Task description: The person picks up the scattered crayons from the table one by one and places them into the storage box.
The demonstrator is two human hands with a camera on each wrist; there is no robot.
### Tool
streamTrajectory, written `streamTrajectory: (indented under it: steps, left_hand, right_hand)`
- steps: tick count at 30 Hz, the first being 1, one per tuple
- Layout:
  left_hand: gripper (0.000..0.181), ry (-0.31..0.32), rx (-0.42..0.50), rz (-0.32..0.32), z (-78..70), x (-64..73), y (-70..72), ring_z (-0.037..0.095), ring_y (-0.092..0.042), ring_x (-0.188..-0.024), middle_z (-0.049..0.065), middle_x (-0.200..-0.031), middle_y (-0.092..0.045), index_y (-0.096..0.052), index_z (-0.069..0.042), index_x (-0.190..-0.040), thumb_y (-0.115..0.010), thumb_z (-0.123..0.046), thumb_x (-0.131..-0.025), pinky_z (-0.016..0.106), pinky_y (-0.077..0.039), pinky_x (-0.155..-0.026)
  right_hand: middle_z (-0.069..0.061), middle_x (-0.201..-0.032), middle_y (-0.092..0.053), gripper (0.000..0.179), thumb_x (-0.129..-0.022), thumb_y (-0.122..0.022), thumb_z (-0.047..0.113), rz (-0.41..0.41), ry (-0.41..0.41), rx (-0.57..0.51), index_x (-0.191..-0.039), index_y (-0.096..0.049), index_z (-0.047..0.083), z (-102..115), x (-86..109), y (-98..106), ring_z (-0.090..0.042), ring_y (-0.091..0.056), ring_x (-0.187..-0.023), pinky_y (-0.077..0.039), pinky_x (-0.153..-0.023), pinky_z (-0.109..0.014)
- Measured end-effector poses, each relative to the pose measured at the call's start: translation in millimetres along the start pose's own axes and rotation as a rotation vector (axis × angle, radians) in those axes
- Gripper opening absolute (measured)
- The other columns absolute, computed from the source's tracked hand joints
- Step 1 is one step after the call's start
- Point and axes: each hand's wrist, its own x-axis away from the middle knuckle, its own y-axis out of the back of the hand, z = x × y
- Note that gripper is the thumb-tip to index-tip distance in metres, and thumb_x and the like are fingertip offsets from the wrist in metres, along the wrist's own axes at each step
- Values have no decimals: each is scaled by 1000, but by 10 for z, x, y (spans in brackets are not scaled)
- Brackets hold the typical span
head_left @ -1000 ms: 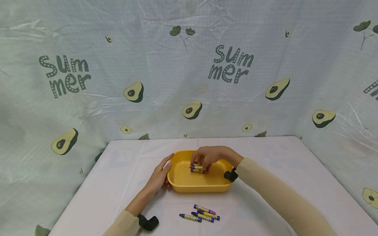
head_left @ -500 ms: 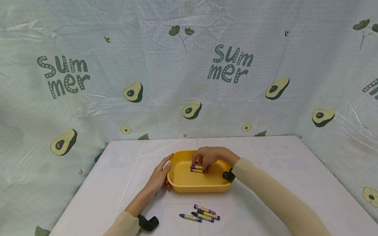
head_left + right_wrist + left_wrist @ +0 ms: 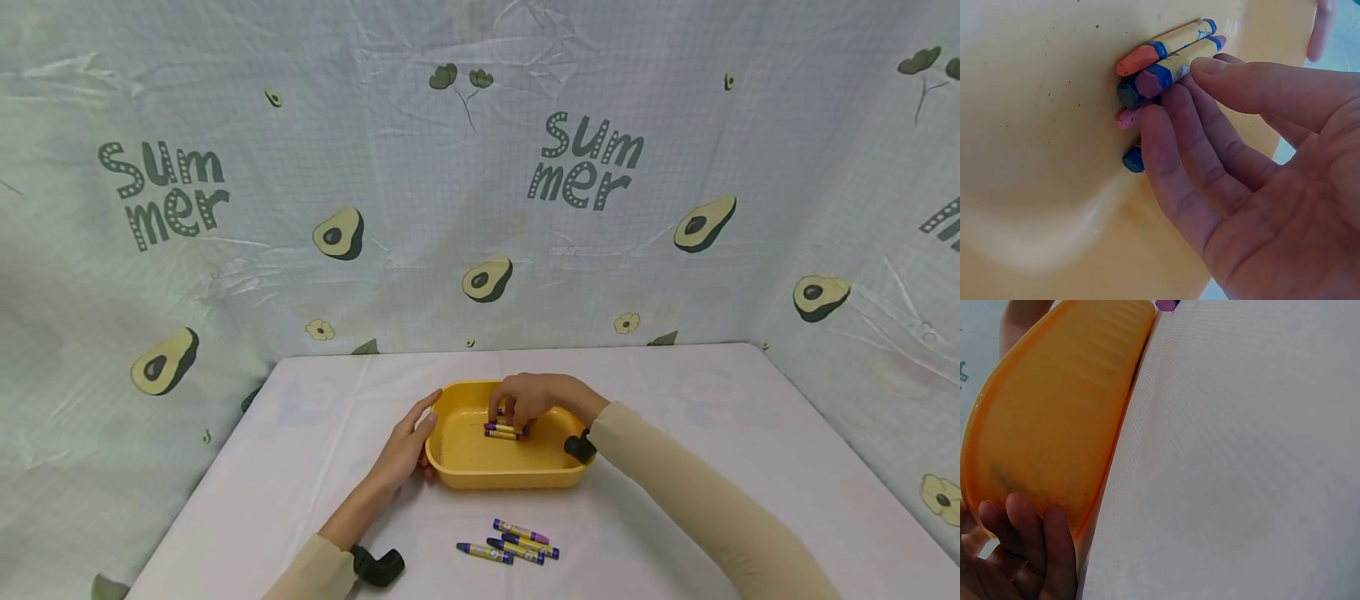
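Note:
A yellow plastic tray (image 3: 510, 481) stands on the table. My left hand (image 3: 405, 446) holds its left end, and in the left wrist view the fingers (image 3: 1025, 531) lie bent against the tray's outer wall. Inside the tray, my right hand (image 3: 528, 398) reaches down over a small pile of crayons. The right wrist view shows it pinching a purple crayon (image 3: 1150, 82) between thumb and fingers. Touching that crayon are an orange crayon (image 3: 1141, 59) and a dark green one (image 3: 1129, 94). A pink crayon (image 3: 1127, 119) and a blue-ended one (image 3: 1134, 159) are partly hidden behind the fingers.
Several more crayons (image 3: 517, 553) lie loosely grouped on the white-covered table (image 3: 637, 517) in front of the tray. Behind the table hangs a pale sheet (image 3: 420, 208) printed with avocados and lettering. A black wrist device (image 3: 378, 568) sits on my left wrist.
My right hand has shifted slightly over the pile, and the crayons under it have moved a little to the right. The left hand and the crayons on the table stay put.

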Motion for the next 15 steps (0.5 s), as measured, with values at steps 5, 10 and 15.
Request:
streamTrajectory:
  steps: [5, 10, 15]
  left_hand:
    - [43, -10, -8, 3, 15, -4, 1, 19, -51, -46, 5, -57, -47, -33, -41, -146, -37, -40, -104, 31, -50, -51]
    - [42, -6, 1, -3, 16, -1, 1, 19, -51, -46, 4, -57, -47, -34, -42, -145, -37, -41, -104, 31, -50, -52]
    - [41, -1, 5, -6, 10, 7, 1, 19, -50, -46, 4, -57, -46, -35, -44, -144, -38, -42, -103, 31, -50, -52]
  right_hand:
    - [-9, -93, -65, 36, -82, -67, -4, -2, 15, 8, -111, -69, 17, -10, 32, 17, -16, -61, -74, -58, -71, -32]
    - [-11, -96, -66, 36, -83, -65, -4, 16, 43, -32, -115, -67, 15, 1, 95, 55, -17, -63, -76, -59, -73, -35]
    - [-10, -95, -66, 38, -85, -62, -5, 30, 81, -31, -119, -65, 13, 29, 193, 65, -18, -62, -78, -58, -74, -36]
